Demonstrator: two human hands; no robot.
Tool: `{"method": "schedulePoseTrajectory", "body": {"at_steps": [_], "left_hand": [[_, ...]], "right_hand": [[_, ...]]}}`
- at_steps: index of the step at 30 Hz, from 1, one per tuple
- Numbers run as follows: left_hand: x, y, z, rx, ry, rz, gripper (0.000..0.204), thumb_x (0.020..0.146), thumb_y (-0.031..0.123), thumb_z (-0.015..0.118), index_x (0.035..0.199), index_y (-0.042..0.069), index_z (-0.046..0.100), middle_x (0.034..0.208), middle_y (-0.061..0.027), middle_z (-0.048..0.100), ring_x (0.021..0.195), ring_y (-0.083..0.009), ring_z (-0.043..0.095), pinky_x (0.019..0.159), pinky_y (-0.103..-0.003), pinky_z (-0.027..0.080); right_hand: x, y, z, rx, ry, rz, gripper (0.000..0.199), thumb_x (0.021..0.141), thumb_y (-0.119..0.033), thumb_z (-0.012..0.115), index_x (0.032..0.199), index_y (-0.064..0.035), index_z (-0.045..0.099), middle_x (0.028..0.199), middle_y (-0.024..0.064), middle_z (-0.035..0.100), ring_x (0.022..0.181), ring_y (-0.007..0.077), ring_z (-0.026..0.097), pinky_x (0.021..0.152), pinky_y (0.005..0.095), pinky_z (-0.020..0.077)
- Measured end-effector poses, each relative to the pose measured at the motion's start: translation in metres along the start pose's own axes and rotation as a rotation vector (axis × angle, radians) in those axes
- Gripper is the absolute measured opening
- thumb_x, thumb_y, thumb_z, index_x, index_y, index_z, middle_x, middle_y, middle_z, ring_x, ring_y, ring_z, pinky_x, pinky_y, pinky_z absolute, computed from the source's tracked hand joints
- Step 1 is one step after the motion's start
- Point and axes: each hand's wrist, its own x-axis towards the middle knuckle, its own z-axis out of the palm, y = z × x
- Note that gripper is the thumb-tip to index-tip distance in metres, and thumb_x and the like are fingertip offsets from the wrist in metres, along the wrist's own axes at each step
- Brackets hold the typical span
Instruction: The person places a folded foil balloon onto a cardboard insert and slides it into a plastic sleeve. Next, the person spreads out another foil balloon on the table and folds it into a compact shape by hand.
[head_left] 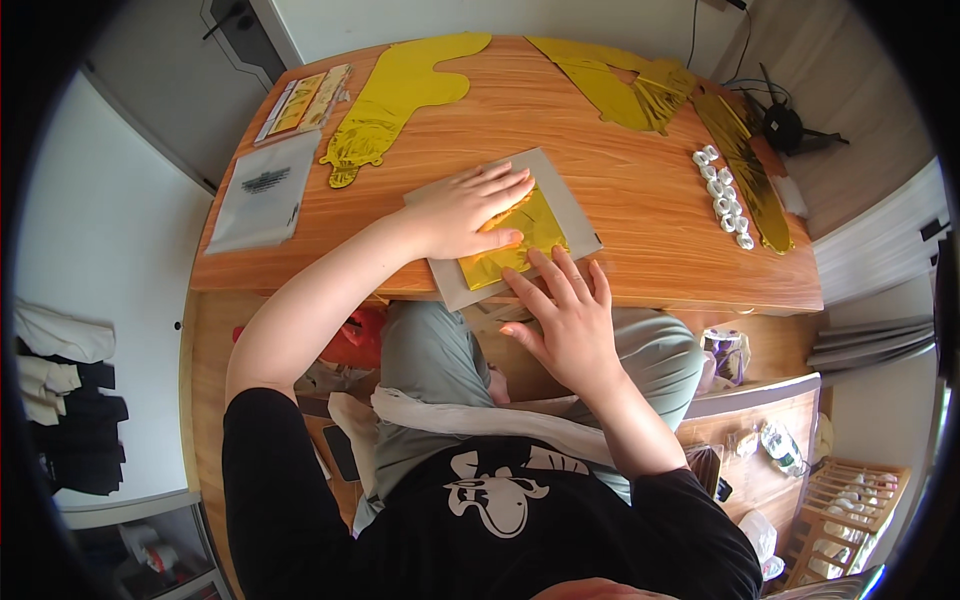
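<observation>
A folded sheet of shiny gold foil (543, 220), the same material as the flat foil balloons on the table, lies on a grey cardboard sheet (566, 190) near the table's front edge. Across its upper left part my left hand (468, 212) rests flat, fingers stretched out and thumb apart. My right hand (572, 318) is at the foil's near right edge, fingers spread and fingertips on or just over it. Neither hand grips anything. Part of the foil is hidden under my left hand.
Flat gold foil balloons lie at the table's (500, 110) back left (400, 90), back right (620, 90) and right side (745, 170). Clear plastic bags (265, 200) and a packaged set (300, 105) are left. White ribbon rolls (725, 195) stand right, near a black router-like device (785, 125).
</observation>
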Motion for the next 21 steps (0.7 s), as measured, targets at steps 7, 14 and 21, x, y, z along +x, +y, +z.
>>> {"method": "schedulePoseTrajectory", "body": {"at_steps": [7,14,21], "left_hand": [[-0.001,0.001,0.007,0.161,0.027,0.029,0.075,0.104,0.051,0.052,0.163,0.01,0.031,0.169,-0.0122,0.031,0.157,-0.0315,0.026,0.129,-0.045,0.022],[0.001,0.007,0.002,0.208,0.014,0.011,0.075,0.104,0.057,0.049,0.159,0.008,0.037,0.166,-0.0135,0.035,0.156,-0.0302,0.029,0.129,-0.049,0.021],[0.006,0.008,-0.004,0.199,0.014,0.025,0.068,0.1,0.046,0.061,0.154,0.009,0.04,0.162,-0.012,0.04,0.154,-0.0286,0.032,0.128,-0.054,0.02]], "right_hand": [[0.001,-0.003,0.0,0.051,0.025,0.058,0.058,0.097,-0.06,0.057,0.143,-0.0243,0.061,0.147,0.0091,0.054,0.143,0.0369,0.046,0.117,0.0592,0.0268],[0.003,-0.003,0.0,0.062,0.028,0.1,0.062,0.096,-0.058,0.061,0.142,-0.0161,0.06,0.147,0.0098,0.054,0.145,0.039,0.043,0.117,0.0567,0.0294],[0.005,0.002,-0.006,0.016,0.03,0.068,0.064,0.094,-0.057,0.063,0.143,-0.0145,0.059,0.146,0.011,0.054,0.14,0.0326,0.047,0.115,0.0544,0.0325]]}}
